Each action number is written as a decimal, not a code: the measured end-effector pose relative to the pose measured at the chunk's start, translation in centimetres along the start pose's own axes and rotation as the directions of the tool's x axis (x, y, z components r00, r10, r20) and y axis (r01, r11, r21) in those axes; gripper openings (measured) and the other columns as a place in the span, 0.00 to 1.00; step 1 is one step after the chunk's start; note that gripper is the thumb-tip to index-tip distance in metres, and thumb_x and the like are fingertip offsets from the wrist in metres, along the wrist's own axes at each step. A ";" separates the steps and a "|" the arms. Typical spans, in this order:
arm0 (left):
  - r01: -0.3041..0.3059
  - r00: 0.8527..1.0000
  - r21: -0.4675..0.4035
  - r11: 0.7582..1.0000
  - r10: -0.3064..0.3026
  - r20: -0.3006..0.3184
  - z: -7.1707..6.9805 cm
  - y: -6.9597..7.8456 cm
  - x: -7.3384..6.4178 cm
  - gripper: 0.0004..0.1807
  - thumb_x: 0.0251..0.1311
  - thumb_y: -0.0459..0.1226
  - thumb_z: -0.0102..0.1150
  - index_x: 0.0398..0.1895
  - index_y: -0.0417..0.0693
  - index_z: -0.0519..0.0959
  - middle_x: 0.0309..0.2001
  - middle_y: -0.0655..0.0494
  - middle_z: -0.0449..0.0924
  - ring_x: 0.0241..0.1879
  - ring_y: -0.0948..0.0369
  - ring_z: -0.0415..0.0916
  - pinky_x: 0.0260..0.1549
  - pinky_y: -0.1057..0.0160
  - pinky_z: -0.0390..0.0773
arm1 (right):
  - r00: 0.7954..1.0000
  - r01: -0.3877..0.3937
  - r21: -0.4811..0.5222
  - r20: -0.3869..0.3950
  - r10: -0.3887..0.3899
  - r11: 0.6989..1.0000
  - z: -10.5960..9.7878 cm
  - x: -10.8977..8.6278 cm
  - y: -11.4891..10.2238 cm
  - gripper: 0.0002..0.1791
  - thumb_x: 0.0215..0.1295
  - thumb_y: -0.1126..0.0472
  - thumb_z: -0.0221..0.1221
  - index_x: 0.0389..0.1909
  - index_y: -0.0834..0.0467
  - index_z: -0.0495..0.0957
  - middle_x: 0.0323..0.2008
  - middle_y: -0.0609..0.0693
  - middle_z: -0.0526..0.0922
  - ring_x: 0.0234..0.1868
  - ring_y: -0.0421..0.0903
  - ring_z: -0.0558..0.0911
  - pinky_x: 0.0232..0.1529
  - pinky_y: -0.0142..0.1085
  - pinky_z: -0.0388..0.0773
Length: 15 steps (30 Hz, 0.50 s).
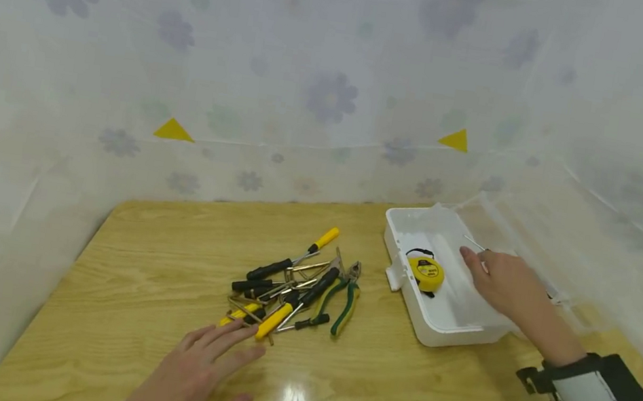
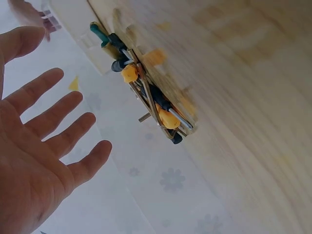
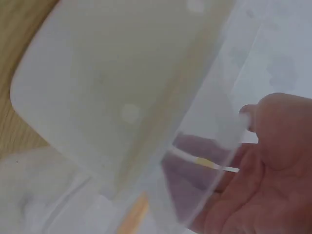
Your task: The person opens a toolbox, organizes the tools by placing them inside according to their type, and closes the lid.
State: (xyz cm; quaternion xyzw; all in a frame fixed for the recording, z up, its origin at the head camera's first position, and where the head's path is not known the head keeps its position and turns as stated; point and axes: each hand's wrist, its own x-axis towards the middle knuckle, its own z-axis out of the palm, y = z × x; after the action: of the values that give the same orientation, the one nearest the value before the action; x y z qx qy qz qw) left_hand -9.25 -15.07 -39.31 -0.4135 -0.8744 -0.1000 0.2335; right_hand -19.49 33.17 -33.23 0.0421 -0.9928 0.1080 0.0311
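Over the white box (image 1: 451, 328), my right hand (image 1: 507, 281) pinches a thin metal rod (image 1: 474, 242) whose tip sticks out past the thumb. What kind of tool it is cannot be made out. Inside the box lies a yellow tape measure (image 1: 426, 273) with a black strap. My left hand (image 1: 189, 374) is spread with nothing in it, in front of a pile of tools. That pile has yellow-handled screwdrivers (image 1: 275, 321), black-handled screwdrivers (image 1: 270, 269), brass-coloured hex keys (image 2: 148, 97) and green-and-yellow pliers (image 1: 349, 304). The left wrist view shows the fingers apart from the tools.
The box's clear lid (image 1: 536, 251) stands open along its right side, beyond my right hand. A latch (image 1: 394, 276) juts from the box's left wall. Flower-patterned plastic sheeting (image 1: 324, 91) rises round the wooden table (image 1: 154, 252).
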 end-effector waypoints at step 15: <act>0.084 0.996 0.043 0.996 -0.085 0.033 -0.9 -1.1 -0.6 0.31 0.56 0.57 0.70 0.62 0.59 0.80 0.65 0.54 0.80 0.63 0.50 0.78 0.48 0.46 0.83 | 0.952 0.182 -0.020 -0.248 -0.181 0.983 1.1 -1.0 -5.2 0.24 0.73 0.50 0.60 0.54 0.68 0.81 0.50 0.67 0.86 0.47 0.66 0.85 0.44 0.57 0.83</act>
State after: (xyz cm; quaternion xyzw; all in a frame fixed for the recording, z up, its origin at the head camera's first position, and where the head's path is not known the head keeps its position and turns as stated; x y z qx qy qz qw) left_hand -9.51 -16.50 -38.77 -0.3728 -0.8969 -0.0845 0.2222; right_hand -18.06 27.97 -33.26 0.1193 -0.9728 0.1105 0.1651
